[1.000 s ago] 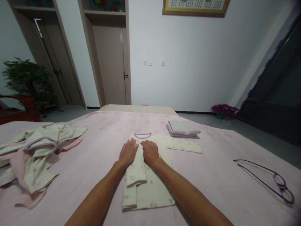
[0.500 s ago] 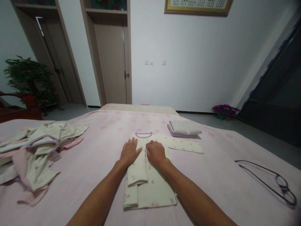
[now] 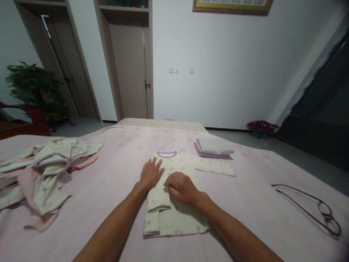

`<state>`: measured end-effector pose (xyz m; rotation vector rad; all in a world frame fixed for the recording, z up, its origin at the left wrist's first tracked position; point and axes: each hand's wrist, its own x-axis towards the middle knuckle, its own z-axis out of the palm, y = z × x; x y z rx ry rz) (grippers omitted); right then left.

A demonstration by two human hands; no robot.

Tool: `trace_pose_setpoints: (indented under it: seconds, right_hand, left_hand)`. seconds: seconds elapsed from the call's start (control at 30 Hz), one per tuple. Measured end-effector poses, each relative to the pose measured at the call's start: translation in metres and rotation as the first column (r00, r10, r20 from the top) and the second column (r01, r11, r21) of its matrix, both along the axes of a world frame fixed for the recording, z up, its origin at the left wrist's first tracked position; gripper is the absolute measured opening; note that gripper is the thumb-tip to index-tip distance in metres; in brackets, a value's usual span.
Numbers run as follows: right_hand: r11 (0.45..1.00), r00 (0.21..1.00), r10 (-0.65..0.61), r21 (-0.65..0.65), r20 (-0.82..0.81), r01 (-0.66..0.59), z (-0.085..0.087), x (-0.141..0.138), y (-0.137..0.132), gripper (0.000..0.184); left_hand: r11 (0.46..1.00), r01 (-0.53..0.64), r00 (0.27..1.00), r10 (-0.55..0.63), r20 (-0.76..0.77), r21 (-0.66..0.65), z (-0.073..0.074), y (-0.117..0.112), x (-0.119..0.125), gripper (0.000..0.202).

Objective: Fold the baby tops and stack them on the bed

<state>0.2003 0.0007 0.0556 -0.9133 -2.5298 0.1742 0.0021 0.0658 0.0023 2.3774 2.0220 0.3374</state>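
While a rumpled heap of cream and pink clothes (image 3: 49, 185) lies far left on the pink bedspread (image 3: 109, 189), the left hand (image 3: 151, 173) comes next: palm down, fingers spread, gripping nothing, resting on the folded-in left side of a cream long-sleeved top (image 3: 188, 222). Top lies mid-bedspread, lilac neckband (image 3: 167, 157) at the far end, hem toward the person. Folded sleeve (image 3: 159, 198) runs down its front. Right hand (image 3: 181, 185) is over the front, fingers curled in by that sleeve's inner edge; can't tell if cloth is pinched. Looks like soft knit: should be light, limp, easily creased, not slippery or fragile. Best holds, probably: shoulder and hem along one side, other palm flat so layers don't shift. Outstretched sleeve (image 3: 215, 167) points right, likely best taken at the cuff. Just beyond it, a folded garment stack (image 3: 215, 146); far right, dark-framed eyeglasses (image 3: 328, 217), temples open, well apart from the top.
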Motion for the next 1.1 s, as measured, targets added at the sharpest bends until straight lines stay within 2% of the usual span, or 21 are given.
trace_pose_setpoints:
  seconds: [0.1,0.2,0.37,0.6,0.7,0.77,0.87,1.1]
  right_hand:
    - [0.988,0.987,0.155,-0.006,0.035,-0.155,0.002,-0.006,-0.025,0.024]
    - [0.978,0.975,0.202,0.031,0.092,-0.206,-0.002,-0.011,-0.038,0.028]
    - [0.97,0.976,0.199,0.122,0.088,-0.209,-0.009,-0.016,-0.041,0.019]
    - [0.971,0.974,0.208,0.103,0.088,-0.216,-0.004,-0.019,-0.046,0.013]
    - [0.966,0.971,0.232,0.101,0.054,-0.237,-0.004,-0.019,-0.049,0.016]
    - [0.956,0.959,0.28,0.083,0.029,-0.282,-0.005,-0.019,-0.05,0.024]
    - [0.949,0.951,0.31,0.062,0.025,-0.311,-0.007,-0.019,-0.05,0.031]
    - [0.949,0.951,0.305,0.068,0.039,-0.307,-0.01,-0.018,-0.049,0.029]
  left_hand:
    - [1.0,-0.007,1.0,0.007,0.002,-0.001,0.0,0.0,0.0,0.059]
    - [1.0,-0.009,1.0,0.009,0.01,-0.012,0.002,-0.001,0.0,0.059]
    - [0.999,-0.02,1.0,0.021,0.023,-0.026,0.003,-0.002,0.002,0.061]
    - [1.0,-0.012,0.999,0.011,0.043,0.011,-0.001,-0.002,0.0,0.059]
    - [0.999,0.007,0.996,-0.012,0.091,0.053,-0.004,-0.003,-0.005,0.055]
    - [0.997,-0.018,0.992,0.009,0.127,0.072,-0.006,-0.002,-0.009,0.054]
    - [0.996,-0.057,0.99,0.047,0.136,0.07,-0.006,0.004,-0.012,0.056]
    - [1.0,0.002,0.998,-0.004,0.067,0.022,-0.001,0.029,-0.011,0.067]
